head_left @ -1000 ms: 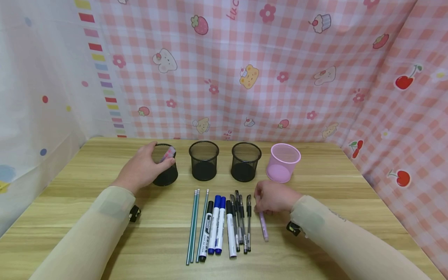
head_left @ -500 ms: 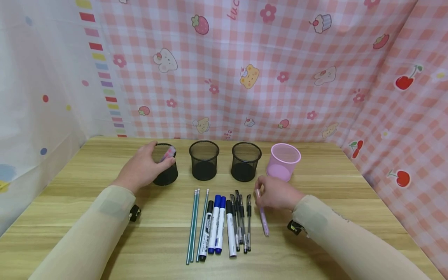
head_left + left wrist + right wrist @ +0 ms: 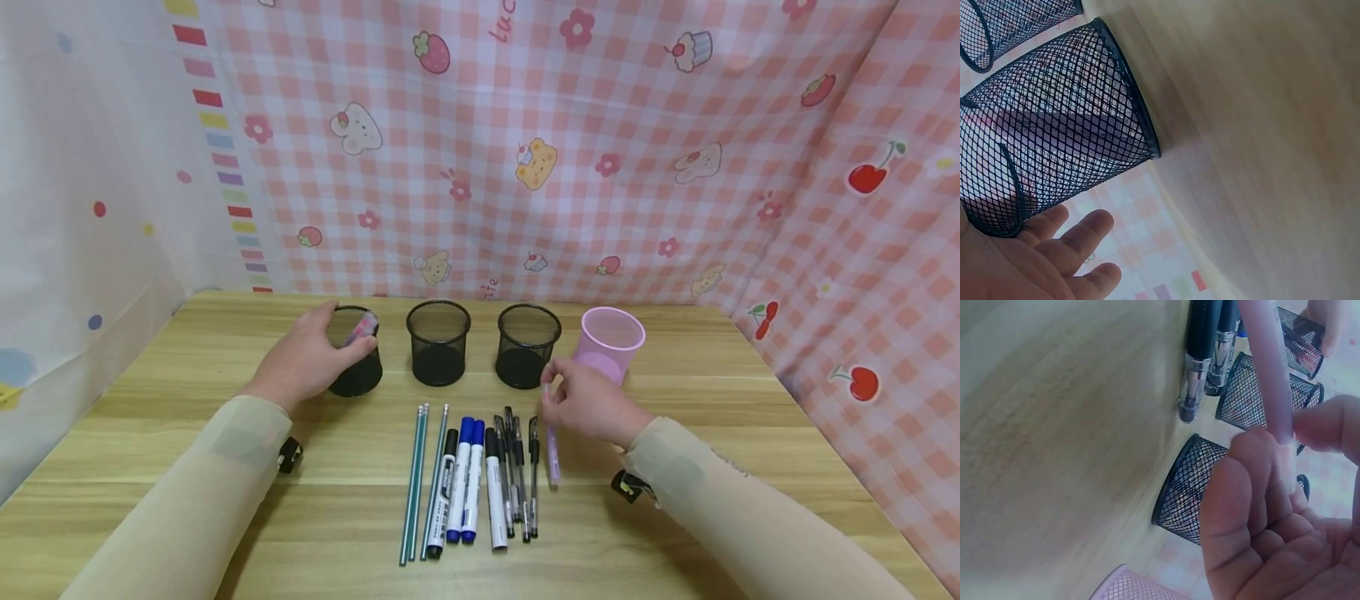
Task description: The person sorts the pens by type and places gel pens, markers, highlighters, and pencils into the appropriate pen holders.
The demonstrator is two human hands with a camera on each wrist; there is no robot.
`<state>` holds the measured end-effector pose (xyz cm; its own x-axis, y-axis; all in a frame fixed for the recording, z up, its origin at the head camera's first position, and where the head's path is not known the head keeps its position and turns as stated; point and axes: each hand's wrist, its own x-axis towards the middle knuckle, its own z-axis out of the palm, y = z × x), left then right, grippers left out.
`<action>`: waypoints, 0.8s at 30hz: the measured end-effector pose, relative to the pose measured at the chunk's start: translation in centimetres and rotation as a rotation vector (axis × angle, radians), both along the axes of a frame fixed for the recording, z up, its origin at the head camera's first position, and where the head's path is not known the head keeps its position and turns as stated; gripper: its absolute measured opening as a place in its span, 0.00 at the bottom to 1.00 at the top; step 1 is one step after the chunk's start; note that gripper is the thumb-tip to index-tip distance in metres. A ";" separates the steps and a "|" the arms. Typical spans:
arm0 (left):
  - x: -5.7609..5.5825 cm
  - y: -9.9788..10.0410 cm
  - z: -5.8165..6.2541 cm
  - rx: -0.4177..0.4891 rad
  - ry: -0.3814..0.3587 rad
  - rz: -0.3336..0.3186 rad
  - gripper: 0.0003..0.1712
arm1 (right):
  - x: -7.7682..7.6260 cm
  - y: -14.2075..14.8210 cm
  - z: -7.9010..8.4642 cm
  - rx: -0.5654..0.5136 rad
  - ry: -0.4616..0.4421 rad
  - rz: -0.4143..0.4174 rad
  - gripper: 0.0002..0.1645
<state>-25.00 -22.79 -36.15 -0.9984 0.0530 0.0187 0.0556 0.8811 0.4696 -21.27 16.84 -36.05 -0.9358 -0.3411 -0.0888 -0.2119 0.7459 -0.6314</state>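
Note:
My right hand (image 3: 596,406) pinches a pale pink-purple pen (image 3: 553,457) between thumb and fingertips, below the gap between the right black cup and the pink one. In the right wrist view the pen (image 3: 1269,369) slants across, with the thumb on one side and curled fingers on the other. My left hand (image 3: 307,357) holds the leftmost black mesh pen cup (image 3: 358,379) near its rim, thumb in front and fingers behind. A pink-and-clear item (image 3: 363,327) sticks out of that cup; through the mesh it looks long and purplish, its kind unclear.
Two more black mesh cups (image 3: 438,362) (image 3: 525,362) and a pink mesh cup (image 3: 611,333) stand in a row. In front lie green pencils (image 3: 414,483), black and blue markers (image 3: 459,483) and several black-capped gel pens (image 3: 517,475). Patterned cloth (image 3: 480,167) hangs behind the table.
My right hand has moved up, away from me, with the pink-purple pen, whose lower end has swung left and now stands steeper. The left hand stays at its cup.

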 end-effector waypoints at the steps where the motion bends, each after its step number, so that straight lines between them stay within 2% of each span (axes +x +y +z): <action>1: 0.0 0.0 0.0 0.001 -0.001 0.000 0.70 | 0.0 -0.1 0.1 -0.011 0.008 -0.002 0.15; 13: 0.1 0.0 0.1 0.005 -0.002 0.003 0.70 | 0.1 -0.9 0.3 -0.159 0.081 -0.040 0.16; 24: 0.1 0.1 0.2 0.005 -0.011 -0.001 0.70 | 0.2 -2.1 0.7 -0.278 0.092 -0.076 0.18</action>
